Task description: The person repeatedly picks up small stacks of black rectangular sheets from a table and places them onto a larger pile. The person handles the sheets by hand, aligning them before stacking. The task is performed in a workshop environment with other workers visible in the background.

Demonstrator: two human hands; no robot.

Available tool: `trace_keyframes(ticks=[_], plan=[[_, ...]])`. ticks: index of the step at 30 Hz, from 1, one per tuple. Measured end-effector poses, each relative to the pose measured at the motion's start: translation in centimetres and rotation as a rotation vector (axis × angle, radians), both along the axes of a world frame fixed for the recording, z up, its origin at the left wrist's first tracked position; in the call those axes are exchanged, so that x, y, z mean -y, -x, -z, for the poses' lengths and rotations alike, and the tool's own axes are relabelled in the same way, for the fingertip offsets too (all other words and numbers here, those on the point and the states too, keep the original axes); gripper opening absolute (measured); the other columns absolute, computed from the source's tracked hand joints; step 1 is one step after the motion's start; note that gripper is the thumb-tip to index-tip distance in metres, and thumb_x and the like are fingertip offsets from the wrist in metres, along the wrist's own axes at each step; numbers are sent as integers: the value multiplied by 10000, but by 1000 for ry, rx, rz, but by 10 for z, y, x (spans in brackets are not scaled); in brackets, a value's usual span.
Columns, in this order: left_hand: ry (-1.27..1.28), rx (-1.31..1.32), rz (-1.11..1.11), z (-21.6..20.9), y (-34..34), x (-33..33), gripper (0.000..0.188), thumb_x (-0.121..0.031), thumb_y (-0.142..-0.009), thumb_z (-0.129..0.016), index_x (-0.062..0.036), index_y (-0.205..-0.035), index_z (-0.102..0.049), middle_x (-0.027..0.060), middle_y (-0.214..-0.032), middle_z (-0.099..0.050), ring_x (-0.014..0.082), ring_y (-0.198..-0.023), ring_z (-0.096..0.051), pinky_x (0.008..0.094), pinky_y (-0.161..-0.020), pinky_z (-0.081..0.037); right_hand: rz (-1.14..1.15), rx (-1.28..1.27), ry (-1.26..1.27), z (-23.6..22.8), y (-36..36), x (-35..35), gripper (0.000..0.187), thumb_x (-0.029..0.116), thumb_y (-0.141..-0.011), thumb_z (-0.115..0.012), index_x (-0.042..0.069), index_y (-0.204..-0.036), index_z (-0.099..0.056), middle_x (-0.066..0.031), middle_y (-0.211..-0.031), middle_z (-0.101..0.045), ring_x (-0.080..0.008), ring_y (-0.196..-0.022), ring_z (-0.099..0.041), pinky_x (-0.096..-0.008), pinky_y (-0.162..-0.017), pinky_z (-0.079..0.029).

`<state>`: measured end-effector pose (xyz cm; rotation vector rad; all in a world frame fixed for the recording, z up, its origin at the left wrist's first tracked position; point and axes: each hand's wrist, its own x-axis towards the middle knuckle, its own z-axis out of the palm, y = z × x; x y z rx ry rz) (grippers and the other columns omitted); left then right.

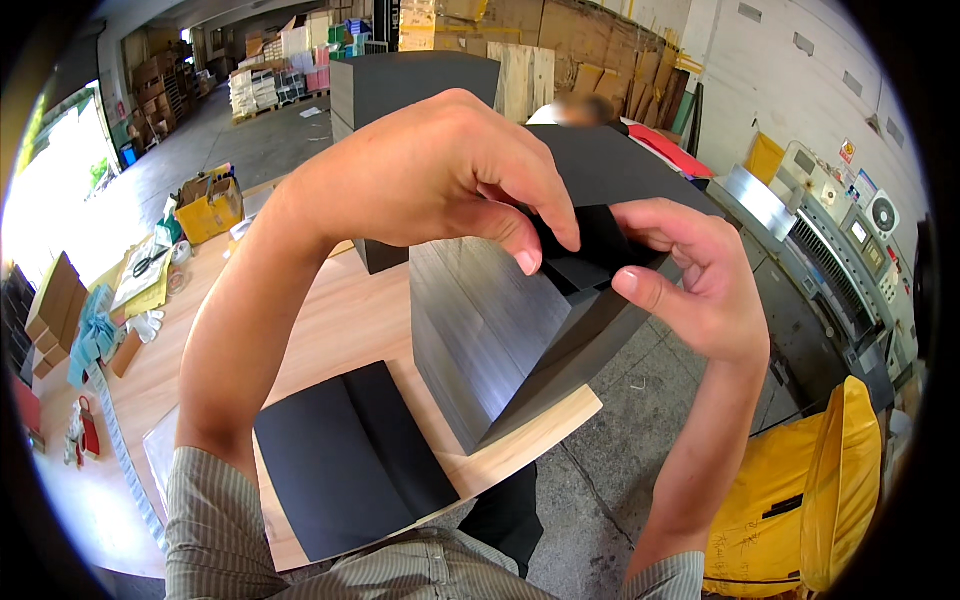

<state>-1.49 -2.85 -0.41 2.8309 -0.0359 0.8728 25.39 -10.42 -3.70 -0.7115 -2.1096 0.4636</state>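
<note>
Nearest to me, a flat black folded card sheet lies on the pale wooden table, creased down its middle, its long axis running from the near edge away toward the upper left. Just past it stands a tall grey stack of black sheets, one corner jutting over the table's near right edge.

Above that stack I have both hands raised. My left hand curls over from the left, thumb and forefinger pinched on a small black folded card piece. My right hand meets it from the right, thumb pressed to the piece's lower right side, fingers closed behind it. The piece sits between the two hands, just over the stack's top corner, its long axis running from lower left to upper right; I cannot tell whether it touches the stack.

Farther left on the table sit a yellow open box and scattered papers. Beyond, another dark grey sheet stack rises, with cardboard piles behind.
</note>
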Motion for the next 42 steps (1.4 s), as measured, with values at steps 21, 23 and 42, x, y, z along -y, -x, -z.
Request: trace_keyframes(ticks=[21,23,42], plan=[[9,37,-41,8,2,2,219,-63,-829,-818,-68,-1047,-801,96,-978,-748,239,-816,-710,320,-694,-565,-17,-32,21,4,1,-2,323,20,-899,-759,-74,-1193,-665,-111,-1048,-740,-161,-970,-702,-298,-887,-552],[34,63,-41,11,3,4,226,-61,-832,-818,-72,-1057,-801,100,-985,-748,242,-815,-712,318,-693,-564,-5,-42,38,4,0,-1,319,17,-902,-756,-71,-1195,-667,-112,-1059,-738,-158,-973,-701,-298,-890,-553],[-706,309,-258,51,-2,15,194,57,-772,-748,-74,-881,-655,153,-1001,-751,276,-806,-757,337,-624,-625,-37,-53,-28,8,2,-8,260,36,-924,-728,-2,-1180,-708,-119,-1104,-760,-205,-1002,-744,-303,-875,-567]])
